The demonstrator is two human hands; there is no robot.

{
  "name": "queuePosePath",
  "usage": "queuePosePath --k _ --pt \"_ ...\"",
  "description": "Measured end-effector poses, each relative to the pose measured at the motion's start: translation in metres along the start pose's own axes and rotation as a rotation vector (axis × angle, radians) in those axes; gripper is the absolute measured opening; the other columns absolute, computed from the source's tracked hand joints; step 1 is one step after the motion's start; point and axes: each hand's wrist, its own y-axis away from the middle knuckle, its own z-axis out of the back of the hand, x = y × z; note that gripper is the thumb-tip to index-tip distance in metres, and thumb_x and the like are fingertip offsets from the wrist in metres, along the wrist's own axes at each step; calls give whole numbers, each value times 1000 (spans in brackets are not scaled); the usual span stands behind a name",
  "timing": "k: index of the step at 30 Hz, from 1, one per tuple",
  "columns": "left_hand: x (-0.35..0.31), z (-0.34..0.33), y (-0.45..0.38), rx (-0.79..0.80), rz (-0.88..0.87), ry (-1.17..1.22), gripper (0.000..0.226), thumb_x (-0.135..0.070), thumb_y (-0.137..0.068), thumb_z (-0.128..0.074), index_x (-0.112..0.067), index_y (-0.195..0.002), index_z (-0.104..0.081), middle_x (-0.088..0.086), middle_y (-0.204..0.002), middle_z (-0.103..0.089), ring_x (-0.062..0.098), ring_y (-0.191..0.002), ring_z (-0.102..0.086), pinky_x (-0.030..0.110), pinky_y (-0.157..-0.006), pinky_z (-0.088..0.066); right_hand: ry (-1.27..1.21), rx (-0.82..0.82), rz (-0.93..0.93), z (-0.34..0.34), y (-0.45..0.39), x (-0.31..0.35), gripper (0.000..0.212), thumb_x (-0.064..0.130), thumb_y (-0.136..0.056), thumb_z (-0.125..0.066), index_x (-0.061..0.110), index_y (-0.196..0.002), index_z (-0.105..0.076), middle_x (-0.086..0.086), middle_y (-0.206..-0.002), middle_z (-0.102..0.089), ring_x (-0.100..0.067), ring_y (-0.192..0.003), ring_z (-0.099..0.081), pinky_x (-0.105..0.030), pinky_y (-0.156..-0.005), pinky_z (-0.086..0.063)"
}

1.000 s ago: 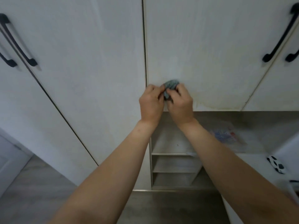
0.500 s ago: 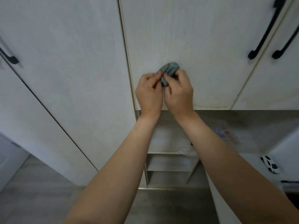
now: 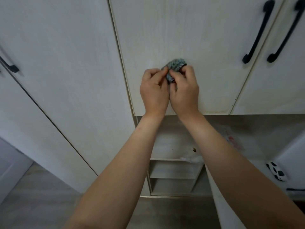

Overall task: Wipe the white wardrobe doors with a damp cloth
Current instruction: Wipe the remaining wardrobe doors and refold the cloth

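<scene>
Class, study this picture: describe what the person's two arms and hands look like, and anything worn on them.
Both forearms are bare up to the frame's lower edge: no sleeves show. The left hand and the right hand wear no gloves, and no rings, watch or bracelet can be seen. No markings stand out.

Grey wood-look floor, open shelf niche below, pale ledge at right, soft even light

White desk surface, black-and-white toy car lying on it
</scene>
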Motion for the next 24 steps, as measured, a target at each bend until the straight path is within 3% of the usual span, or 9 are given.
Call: queuePosePath --k 6,10,14,18,21,24 --pt "40 -11 70 130 102 -72 17 -2 -87 -68 -7 -101 -78 -4 -95 -61 -2 -83 -54 6 -76 -41 12 70 -138 -11 80 -34 7 -6 -79 -63 -2 -83 -67 -14 -89 -54 -21 -72 -52 -28 -60 -44" --pt "50 -9 107 213 208 -105 21 1 -87 -67 -5 -104 -77 4 -98 -65 2 -84 -57 6 -79 -44 -33 197 -245 -9 117 -40 13 -10 -78 -63 -1 -86 -68 -12 -92 -55 -17 -76 -54 -33 -65 -49" --pt "16 -18 61 106 124 -32 24 -1 -86 -67 -8 -107 -76 -3 -98 -63 4 -86 -58 4 -80 -42 -51 53 -162 3 62 -30 25 -6 -80 -61 -3 -103 -70 -17 -100 -58 -19 -88 -56 -23 -78 -46" --pt "-8 -33 26 31 -11 -1 17 -3 -89 -67 -7 -102 -77 -4 -95 -62 0 -84 -57 7 -77 -45 -36 -89 -125 13 20 -37 19 -6 -81 -63 -2 -97 -70 -17 -94 -56 -19 -80 -54 -21 -68 -42" --pt "10 -38 61 67 -4 -58 14 -3 -87 -69 -5 -98 -78 0 -91 -64 -1 -81 -55 3 -75 -42 -32 -49 -180 7 59 -51 9 -7 -80 -67 -2 -86 -69 -15 -87 -53 -14 -73 -48 -24 -61 -41" --pt "34 -41 106 188 119 -101 13 -2 -86 -70 -6 -94 -79 -1 -84 -64 1 -74 -55 3 -70 -40 -50 35 -310 4 116 -66 6 -7 -81 -68 -1 -80 -67 -12 -87 -52 -9 -74 -46 -32 -60 -47"
